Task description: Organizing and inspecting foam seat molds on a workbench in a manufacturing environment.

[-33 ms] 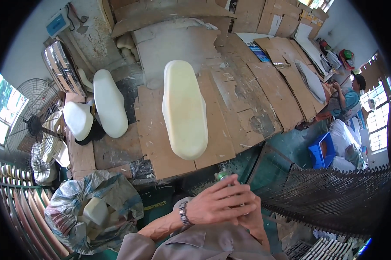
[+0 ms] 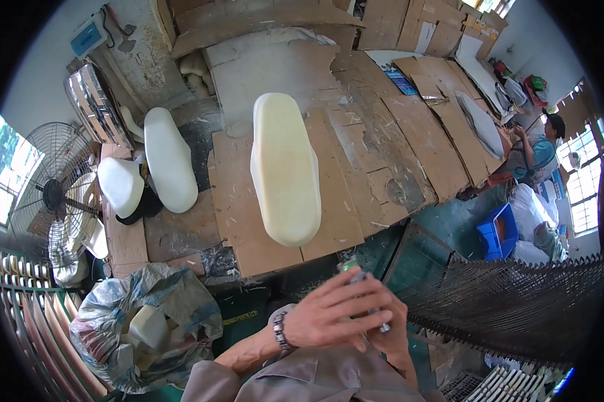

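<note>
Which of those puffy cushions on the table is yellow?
The long middle cushion, lying on brown cardboard, is pale yellow. The other long cushion and the short cushion, both to its left, look white.

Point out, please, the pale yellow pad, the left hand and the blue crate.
Pale yellow pad [image 2: 286, 171], head view: middle of top.
Left hand [image 2: 326, 319], head view: back.
Blue crate [image 2: 491, 245], head view: side.

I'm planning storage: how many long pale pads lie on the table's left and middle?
2: the middle pad, on cardboard, and the left pad, beside a shorter white piece. A curved pale piece next to the left pad, partly hidden, may be another.
</note>
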{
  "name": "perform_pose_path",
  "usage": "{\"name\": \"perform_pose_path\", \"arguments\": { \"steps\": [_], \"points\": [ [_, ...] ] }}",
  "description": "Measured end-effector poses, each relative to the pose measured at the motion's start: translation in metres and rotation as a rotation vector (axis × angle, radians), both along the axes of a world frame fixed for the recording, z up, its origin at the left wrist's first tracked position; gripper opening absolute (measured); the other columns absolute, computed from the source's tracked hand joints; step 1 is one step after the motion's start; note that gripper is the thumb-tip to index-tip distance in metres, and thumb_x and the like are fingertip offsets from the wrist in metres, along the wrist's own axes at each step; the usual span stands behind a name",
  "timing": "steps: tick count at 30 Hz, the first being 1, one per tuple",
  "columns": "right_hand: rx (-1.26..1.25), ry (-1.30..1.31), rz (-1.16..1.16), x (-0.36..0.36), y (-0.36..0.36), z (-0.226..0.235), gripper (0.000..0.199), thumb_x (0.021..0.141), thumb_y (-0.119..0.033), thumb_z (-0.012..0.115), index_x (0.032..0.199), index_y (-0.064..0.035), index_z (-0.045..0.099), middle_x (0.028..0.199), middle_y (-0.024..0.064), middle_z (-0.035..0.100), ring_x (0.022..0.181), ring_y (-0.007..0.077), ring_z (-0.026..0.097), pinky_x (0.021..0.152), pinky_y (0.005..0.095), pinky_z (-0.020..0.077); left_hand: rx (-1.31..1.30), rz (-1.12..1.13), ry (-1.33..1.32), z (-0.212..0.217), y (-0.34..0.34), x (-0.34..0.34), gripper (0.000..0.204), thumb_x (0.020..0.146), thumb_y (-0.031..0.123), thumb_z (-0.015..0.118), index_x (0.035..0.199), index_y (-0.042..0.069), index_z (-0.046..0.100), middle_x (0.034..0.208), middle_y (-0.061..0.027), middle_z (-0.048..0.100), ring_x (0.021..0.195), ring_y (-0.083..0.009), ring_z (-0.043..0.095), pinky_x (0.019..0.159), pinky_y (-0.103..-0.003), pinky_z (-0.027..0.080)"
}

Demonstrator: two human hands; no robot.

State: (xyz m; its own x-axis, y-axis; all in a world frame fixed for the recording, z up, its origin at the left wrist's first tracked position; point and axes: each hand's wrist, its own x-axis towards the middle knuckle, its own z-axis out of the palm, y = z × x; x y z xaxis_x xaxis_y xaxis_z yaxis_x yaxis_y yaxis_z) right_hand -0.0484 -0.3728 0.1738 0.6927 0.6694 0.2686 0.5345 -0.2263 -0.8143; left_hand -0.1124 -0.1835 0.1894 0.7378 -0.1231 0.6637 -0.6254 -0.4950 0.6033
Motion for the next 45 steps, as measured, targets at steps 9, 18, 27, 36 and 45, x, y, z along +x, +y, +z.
{"name": "perform_pose_path", "arguments": {
  "steps": [9,18,27,36,45],
  "points": [
    [0.032,-0.113,-0.193,-0.003,-0.024,0.031,0.046,0.086,-0.01,0.071,0.125,0.0115,0.059,0.086,0.0153,0.067,0.073,0.0205,0.068,0.068,0.0307,0.0534,-0.06,0.616,0.398,-0.135,0.054,-0.047,0.037,0.075,0.015,0.082,0.109,0.005,0.07,0.103,-0.0137,0.07,0.095,-0.0321,0.068,0.079,-0.039,0.055],
    [-0.008,-0.094,-0.125,-0.008,-0.077,0.029,0.05,0.084,-0.011,0.07,0.126,0.0118,0.057,0.083,0.0143,0.066,0.068,0.0228,0.066,0.064,0.0323,0.0538,-0.123,0.663,1.056,-0.317,0.043,-0.147,0.027,0.083,0.019,0.072,0.107,0.007,0.073,0.095,-0.0124,0.073,0.089,-0.0312,0.069,0.08,-0.039,0.055],
    [0.01,-0.022,-0.153,-0.015,-0.113,0.023,0.05,0.083,-0.01,0.072,0.125,0.0125,0.058,0.087,0.0168,0.067,0.071,0.0233,0.067,0.067,0.0324,0.0541,-0.306,0.765,1.501,-0.368,0.006,-0.205,0.03,0.086,0.021,0.073,0.112,0.007,0.074,0.104,-0.0154,0.074,0.093,-0.0272,0.072,0.083,-0.035,0.055],
    [-0.072,0.111,-0.029,-0.002,-0.094,0.014,0.067,0.073,0.004,0.067,0.138,0.0038,0.053,0.1,0.02,0.065,0.083,0.0374,0.066,0.073,0.0397,0.0535,-0.19,0.384,0.16,-0.057,-0.042,-0.027,0.037,0.074,0.017,0.084,0.107,0.008,0.07,0.105,-0.0105,0.068,0.103,-0.0316,0.066,0.093,-0.046,0.053],
    [-0.001,0.233,0.131,-0.001,-0.087,0.012,0.066,0.077,-0.005,0.072,0.139,0.0062,0.05,0.111,0.0201,0.065,0.095,0.0355,0.068,0.081,0.0384,0.0559,0.087,-0.223,0.028,0.011,-0.094,0.015,0.033,0.067,0.009,0.067,0.099,0.002,0.065,0.101,-0.0105,0.063,0.103,-0.028,0.064,0.096,-0.044,0.054]
  ]
}}
